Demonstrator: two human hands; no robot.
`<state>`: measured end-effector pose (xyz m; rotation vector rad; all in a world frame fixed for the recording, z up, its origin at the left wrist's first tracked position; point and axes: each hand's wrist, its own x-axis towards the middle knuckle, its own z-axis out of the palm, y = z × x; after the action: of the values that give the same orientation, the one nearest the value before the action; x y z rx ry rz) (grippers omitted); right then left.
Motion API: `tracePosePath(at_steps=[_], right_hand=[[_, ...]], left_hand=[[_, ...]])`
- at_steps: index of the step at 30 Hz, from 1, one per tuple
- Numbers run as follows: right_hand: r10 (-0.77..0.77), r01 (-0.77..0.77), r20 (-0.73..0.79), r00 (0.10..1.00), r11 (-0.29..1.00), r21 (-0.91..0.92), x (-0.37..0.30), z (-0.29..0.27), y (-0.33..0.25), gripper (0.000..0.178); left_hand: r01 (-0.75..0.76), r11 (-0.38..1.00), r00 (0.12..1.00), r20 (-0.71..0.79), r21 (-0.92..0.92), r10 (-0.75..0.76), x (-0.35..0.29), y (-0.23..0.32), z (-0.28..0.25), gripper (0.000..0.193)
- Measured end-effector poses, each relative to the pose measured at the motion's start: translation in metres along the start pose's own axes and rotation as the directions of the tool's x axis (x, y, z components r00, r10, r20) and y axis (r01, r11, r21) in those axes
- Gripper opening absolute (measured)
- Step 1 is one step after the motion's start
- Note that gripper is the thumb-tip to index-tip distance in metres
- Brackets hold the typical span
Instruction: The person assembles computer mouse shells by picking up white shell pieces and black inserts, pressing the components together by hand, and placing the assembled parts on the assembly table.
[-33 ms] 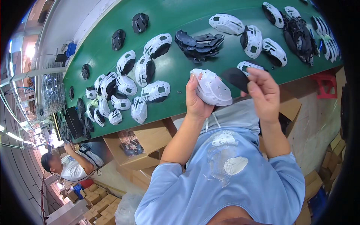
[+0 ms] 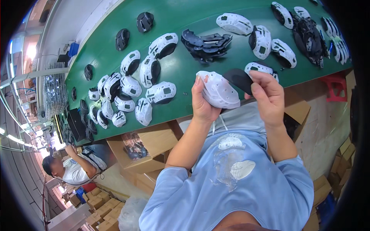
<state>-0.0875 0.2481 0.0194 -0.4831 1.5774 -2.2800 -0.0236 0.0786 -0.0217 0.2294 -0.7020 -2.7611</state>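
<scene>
My left hand grips a white curved plastic shell, its bumpy, slotted outer side facing up. A small reddish patch marks the shell's upper left. Between the thumb and fingers of my right hand is a thin black curved pad. The pad's left end reaches the shell's upper right edge; whether they touch I cannot tell. Just behind the pad, a white shell with cut-outs lies on the green table. Both hands are above the table's near edge.
Many white shells with black backing cover the table's left side. A stack of black plastic parts lies ahead, more shells and a black pile at right. Below are open cardboard boxes and a red stool. Another person sits far left.
My right hand has shifted slightly left, bringing the black pad closer to the white shell. More of the table shell behind it now shows. My left hand has hardly moved.
</scene>
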Motion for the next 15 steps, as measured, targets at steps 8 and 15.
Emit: tracePosePath(at_steps=[8,15], right_hand=[[-0.073,0.073,0.02,0.997,0.997,-0.023,0.006,0.01,0.011,0.028],[-0.429,0.446,0.164,0.888,0.891,-0.087,0.019,0.045,0.039,0.026]], left_hand=[[0.318,0.935,0.925,-0.162,-0.16,-0.342,0.006,0.024,0.008,0.042],[0.226,0.965,0.946,-0.206,-0.133,-0.25,-0.009,0.001,0.014,0.041]])
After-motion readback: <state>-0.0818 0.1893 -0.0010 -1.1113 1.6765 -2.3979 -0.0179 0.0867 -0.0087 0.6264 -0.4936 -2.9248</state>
